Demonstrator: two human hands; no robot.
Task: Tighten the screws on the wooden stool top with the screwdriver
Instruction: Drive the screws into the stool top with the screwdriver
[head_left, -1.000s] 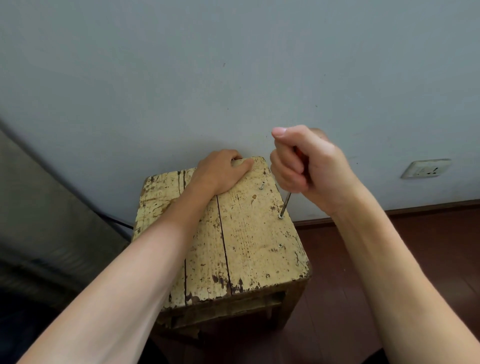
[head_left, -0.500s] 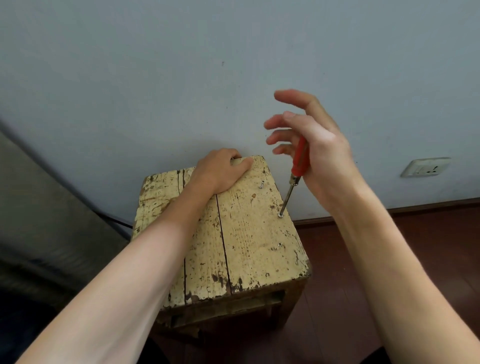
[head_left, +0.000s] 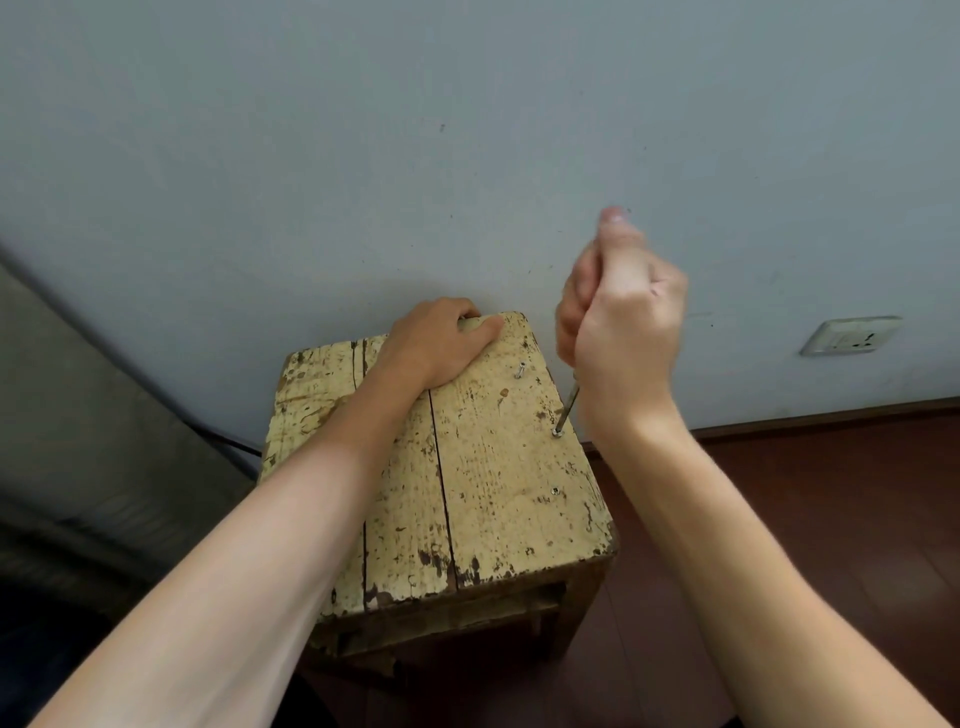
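A worn wooden stool with a cream-painted plank top (head_left: 483, 467) stands against the wall. My left hand (head_left: 436, 343) lies on its far edge, fingers curled over the rim. My right hand (head_left: 623, 317) is closed around the screwdriver handle, which the fist hides. Only the metal shaft (head_left: 569, 408) shows, and its tip sits on the middle screw (head_left: 557, 432) near the right edge. A raised, tilted screw (head_left: 519, 370) stands farther back. Another screw (head_left: 555, 490) sits nearly flush, nearer to me.
A grey-blue wall (head_left: 467, 156) rises right behind the stool, with a white socket (head_left: 849, 335) low at the right. Dark red wooden floor (head_left: 831, 519) lies to the right. A grey slanted surface (head_left: 78, 415) and a black cable (head_left: 228, 441) are at the left.
My right hand's fingers were spread off the red handle half a second ago; now they are closed around it again with the wrist turned. The tip stays on the same screw. The left hand has not moved.
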